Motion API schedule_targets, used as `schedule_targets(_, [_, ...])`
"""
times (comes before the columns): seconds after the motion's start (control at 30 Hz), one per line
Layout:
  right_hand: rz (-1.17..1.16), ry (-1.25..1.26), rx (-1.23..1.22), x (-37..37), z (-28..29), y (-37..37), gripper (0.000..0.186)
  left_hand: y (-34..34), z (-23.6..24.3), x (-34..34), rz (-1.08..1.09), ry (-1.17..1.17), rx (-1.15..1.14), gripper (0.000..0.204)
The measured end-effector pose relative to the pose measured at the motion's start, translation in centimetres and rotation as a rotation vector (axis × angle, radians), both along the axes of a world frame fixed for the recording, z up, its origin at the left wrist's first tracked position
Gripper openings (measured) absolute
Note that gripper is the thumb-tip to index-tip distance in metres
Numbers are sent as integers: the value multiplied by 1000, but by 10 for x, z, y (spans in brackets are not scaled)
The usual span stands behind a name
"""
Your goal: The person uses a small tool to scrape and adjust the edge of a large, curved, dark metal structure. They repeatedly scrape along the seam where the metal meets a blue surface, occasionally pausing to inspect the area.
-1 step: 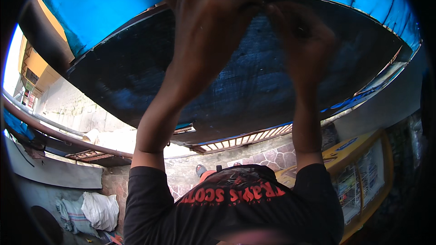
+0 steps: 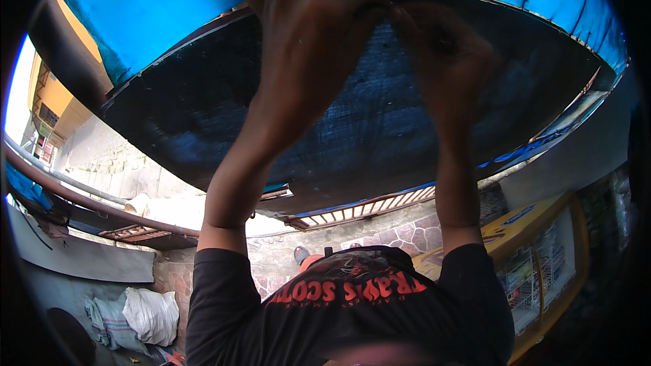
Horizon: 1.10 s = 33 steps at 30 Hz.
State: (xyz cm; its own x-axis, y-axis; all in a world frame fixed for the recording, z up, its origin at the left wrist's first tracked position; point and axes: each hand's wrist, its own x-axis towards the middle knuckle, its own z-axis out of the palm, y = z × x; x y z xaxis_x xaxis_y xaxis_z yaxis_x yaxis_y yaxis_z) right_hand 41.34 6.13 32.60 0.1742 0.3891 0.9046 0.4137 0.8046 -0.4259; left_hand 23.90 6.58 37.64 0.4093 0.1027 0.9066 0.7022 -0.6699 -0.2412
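Both my arms reach up to a large dark panel with a bright blue tarp above it. My left hand is in front of the panel's upper edge, with some fingertips over the tarp and the thumb and a finger closed toward the right. Close beside it, my right hand has its fingers curled in a pinch. The fingertips of both hands nearly meet at the panel's upper edge. Whatever lies between them is too dark and small to make out.
A metal railing runs below the panel. At the lower right stands a yellow-framed display freezer with glass panes. White and grey sacks lie at the lower left. A rusty pipe crosses the left side above a stone-patterned floor.
My right hand has shifted slightly left, toward my left hand. The left hand stays almost in place.
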Motion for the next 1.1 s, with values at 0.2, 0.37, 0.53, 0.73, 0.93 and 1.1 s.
schedule_targets(0.2, [26, -22, -8, -5, 2, 4, 18, 4, -4, 3, 36, -28, 4, 9])
schedule_targets(0.37, [-46, -117, 68, -3, 7, 7, 16, 11, -13, 4, -18, -96, 74, 7])
schedule_targets(0.53, [-219, -256, 336, -3, 12, 19, 15, 8, -19, 9, 13, -164, 95, 6])
schedule_targets(0.73, [-332, -473, 523, 16, 24, 28, 18, -5, -14, 8, 52, -136, 9, 8])
schedule_targets(0.93, [-154, -307, 367, 28, 18, 22, 20, 6, 0, -6, 113, 110, 5, 15])
schedule_targets(1.1, [-157, -99, 213, 7, 3, 12, 22, 1, 19, -12, -33, -18, -291, 14])
